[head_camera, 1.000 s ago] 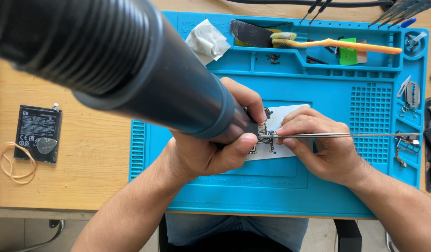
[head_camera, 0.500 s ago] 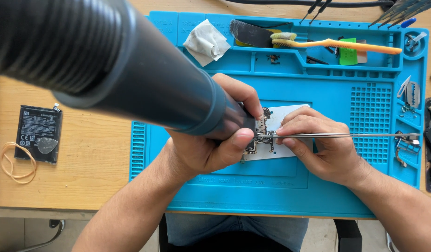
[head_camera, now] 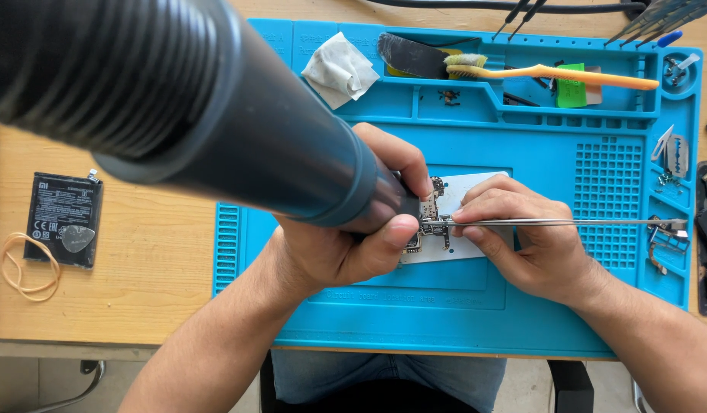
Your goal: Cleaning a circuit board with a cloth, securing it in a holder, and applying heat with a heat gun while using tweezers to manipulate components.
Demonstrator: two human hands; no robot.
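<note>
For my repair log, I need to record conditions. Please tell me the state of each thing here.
Left hand: gripping the dark heat tool.
Right hand: pinching tweezers, tips at the circuit board.
Circuit board: lying on a white pad.
Cloth: crumpled.
Toothbrush: lying flat.
Battery: loose on the table.

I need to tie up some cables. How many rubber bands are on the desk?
1. The rubber band lies on the wooden desk, far left, beside the black battery. Others may be hidden behind the big dark tool.
</note>
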